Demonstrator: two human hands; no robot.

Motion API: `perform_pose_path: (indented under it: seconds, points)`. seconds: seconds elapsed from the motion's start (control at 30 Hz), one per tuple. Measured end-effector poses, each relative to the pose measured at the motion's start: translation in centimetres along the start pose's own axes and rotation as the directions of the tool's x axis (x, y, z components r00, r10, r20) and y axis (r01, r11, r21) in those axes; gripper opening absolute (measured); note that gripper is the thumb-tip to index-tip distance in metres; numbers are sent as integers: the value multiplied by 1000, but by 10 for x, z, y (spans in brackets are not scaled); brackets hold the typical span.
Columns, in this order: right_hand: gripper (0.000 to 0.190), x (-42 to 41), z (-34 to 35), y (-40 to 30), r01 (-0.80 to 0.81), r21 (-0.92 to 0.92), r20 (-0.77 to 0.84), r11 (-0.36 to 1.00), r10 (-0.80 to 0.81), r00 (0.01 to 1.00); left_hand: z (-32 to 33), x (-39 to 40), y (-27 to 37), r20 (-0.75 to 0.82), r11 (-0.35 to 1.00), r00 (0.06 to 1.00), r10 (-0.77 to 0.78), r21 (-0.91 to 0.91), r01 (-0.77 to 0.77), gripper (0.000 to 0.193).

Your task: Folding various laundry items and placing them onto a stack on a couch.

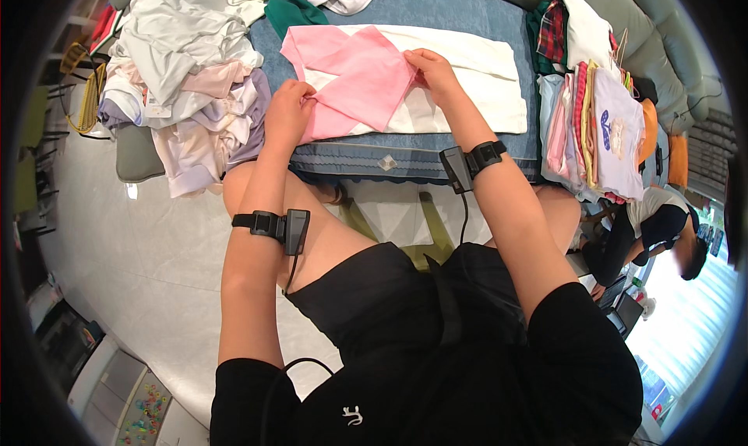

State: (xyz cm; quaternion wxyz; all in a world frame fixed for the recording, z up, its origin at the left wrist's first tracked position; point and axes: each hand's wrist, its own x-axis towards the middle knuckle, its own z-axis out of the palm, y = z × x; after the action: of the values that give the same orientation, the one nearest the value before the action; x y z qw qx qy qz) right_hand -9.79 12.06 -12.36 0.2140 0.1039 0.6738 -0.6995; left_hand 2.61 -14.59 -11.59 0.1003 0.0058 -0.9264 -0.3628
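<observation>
A pink-and-white garment [350, 86] lies spread on a blue upholstered sofa seat [467, 8]. Its pink part is folded across the left of the white part, and the white part stretches to the right. My left hand [290, 108] pinches the pink cloth at its near left edge, fingertips together. At the right edge of the pink fold, my right hand [430, 75] holds the fabric between thumb and fingers. Each forearm wears a strapped-on black device.
Left of the garment is a loose heap of pale clothes [187, 43]. Folded clothes [584, 124] are stacked on the right, beside a white pillow [584, 34]. Green and white clothing [298, 8] lies behind. A person [648, 230] sits at the far right.
</observation>
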Motion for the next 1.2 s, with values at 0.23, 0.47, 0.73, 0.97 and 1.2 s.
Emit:
perform_pose_path:
  seconds: [0.23, 0.47, 0.73, 0.97, 1.2]
  points:
    - [13, -3, -7, 5, -29, 127, -70, 991, 39, 997, 2, 0, -2, 11, 997, 996, -83, -4, 83, 12]
    - [7, -8, -1, 8, 275, -493, -367, 825, -484, 794, -3, 4, 12, -121, 995, 990, -75, -76, 66, 12]
    - [33, -42, 24, 3, -4, 37, 287, 999, -6, 958, 2, -4, 11, 240, 911, 971, 12, -403, 88, 36]
    - [33, -27, 24, 10, 8, 160, -115, 987, 11, 993, 3, 2, 14, 261, 932, 963, -67, -329, 154, 55]
    - [30, -45, 32, 18, 26, 137, -12, 990, -25, 1000, 8, 1, -4, 191, 924, 974, -121, -337, 181, 49]
